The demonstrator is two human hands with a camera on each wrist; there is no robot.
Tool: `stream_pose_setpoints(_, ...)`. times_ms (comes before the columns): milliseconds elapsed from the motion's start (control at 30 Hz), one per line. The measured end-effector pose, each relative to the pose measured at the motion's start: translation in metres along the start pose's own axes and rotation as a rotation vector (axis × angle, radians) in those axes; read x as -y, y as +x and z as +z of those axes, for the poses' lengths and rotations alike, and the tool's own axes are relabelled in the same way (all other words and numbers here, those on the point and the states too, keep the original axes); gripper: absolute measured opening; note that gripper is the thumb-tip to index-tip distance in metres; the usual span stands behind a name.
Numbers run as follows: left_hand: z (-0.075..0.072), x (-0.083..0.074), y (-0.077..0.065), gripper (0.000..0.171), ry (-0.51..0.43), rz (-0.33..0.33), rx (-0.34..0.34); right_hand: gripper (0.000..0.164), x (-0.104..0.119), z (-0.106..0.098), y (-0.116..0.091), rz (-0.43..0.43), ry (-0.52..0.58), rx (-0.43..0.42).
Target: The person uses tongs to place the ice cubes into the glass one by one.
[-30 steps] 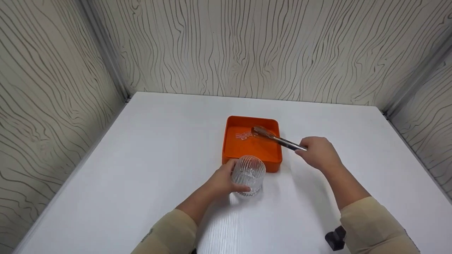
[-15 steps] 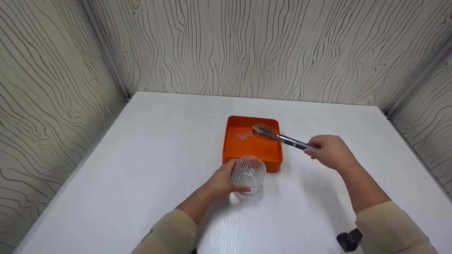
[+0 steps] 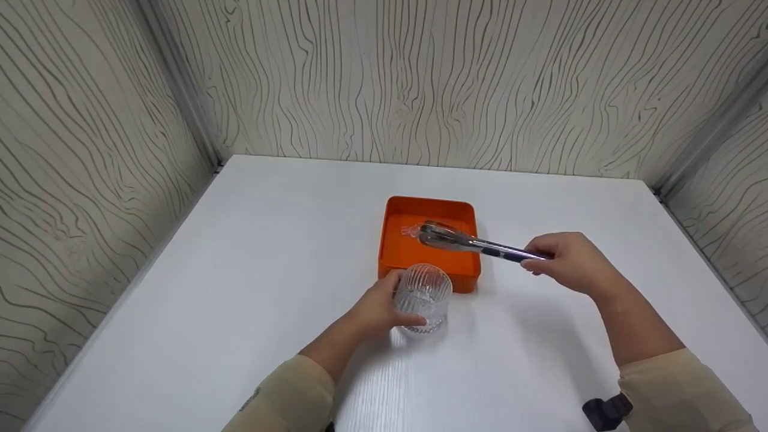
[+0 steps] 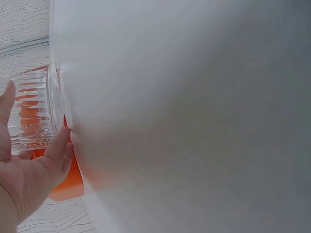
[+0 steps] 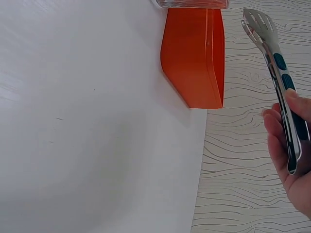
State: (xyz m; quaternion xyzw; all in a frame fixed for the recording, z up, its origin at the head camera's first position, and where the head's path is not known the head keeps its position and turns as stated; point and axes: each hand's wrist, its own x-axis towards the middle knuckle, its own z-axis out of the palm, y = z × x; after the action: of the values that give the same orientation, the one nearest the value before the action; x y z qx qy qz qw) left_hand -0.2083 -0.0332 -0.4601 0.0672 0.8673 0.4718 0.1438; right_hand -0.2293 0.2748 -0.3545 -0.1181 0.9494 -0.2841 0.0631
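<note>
My left hand (image 3: 373, 309) holds a clear ribbed glass (image 3: 427, 297), thumb on the near side and fingers round the far side. The glass stands on the white table against the near wall of a square orange tray (image 3: 401, 258). In the right wrist view, metal tongs (image 5: 277, 73) with dark green grip pads lie between the thumb and curled fingers of my right hand (image 5: 296, 150). Their slotted heads, close together, hang over the tray in the head view. Small clear pieces (image 3: 409, 230) lie on the tray floor, partly hidden by the tongs.
The white table (image 3: 252, 270) reaches back to a wood-patterned wall (image 3: 396, 84), with similar panels at both sides. A black device (image 3: 606, 413) is by the right sleeve.
My right hand has drawn back to the right with the tongs. Their heads lifted, then shifted left and toward me over the tray. The left hand and glass stay put.
</note>
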Motion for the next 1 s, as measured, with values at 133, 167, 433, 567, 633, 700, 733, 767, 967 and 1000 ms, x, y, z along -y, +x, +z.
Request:
stream_pose_setpoints(133, 0.000, 0.000, 0.000, 0.081, -0.006, 0.000, 0.001, 0.004, 0.002, 0.000, -0.002, -0.023, 0.004, -0.009)
stream_pose_setpoints(167, 0.000, 0.001, 0.000, 0.081, -0.006, 0.001, 0.001, 0.004, 0.002, 0.000, -0.003, -0.026, 0.002, -0.012)
stream_pose_setpoints(433, 0.000, 0.002, 0.001, 0.083, 0.010, -0.001, 0.004, 0.006, 0.002, -0.002, -0.008, -0.070, -0.012, -0.012)
stream_pose_setpoints(567, 0.000, 0.002, 0.002, 0.083, 0.006, 0.011, 0.006, 0.005, 0.001, -0.003, -0.012, -0.100, -0.010, -0.003)
stream_pose_setpoints(633, -0.001, 0.002, 0.002, 0.082, 0.000, 0.023, 0.010, 0.004, 0.000, -0.003, -0.014, -0.120, -0.006, -0.001)
stream_pose_setpoints(700, -0.001, 0.001, 0.001, 0.081, -0.006, 0.024, 0.012, 0.004, -0.002, -0.003, -0.015, -0.137, -0.001, 0.005)
stream_pose_setpoints(733, -0.001, 0.001, 0.001, 0.080, -0.009, 0.021, 0.014, 0.004, -0.003, -0.003, -0.015, -0.147, 0.002, 0.006)
stream_pose_setpoints(767, -0.001, 0.000, 0.001, 0.079, -0.015, 0.016, 0.014, 0.004, -0.005, -0.003, -0.015, -0.154, 0.006, 0.008)
stream_pose_setpoints(967, -0.001, -0.001, 0.000, 0.079, -0.024, -0.001, 0.011, 0.004, -0.009, 0.000, -0.015, -0.154, 0.014, 0.040)
stream_pose_setpoints(1000, -0.001, -0.001, -0.001, 0.080, -0.022, 0.003, 0.011, 0.004, -0.009, 0.000, -0.015, -0.150, 0.013, 0.044)
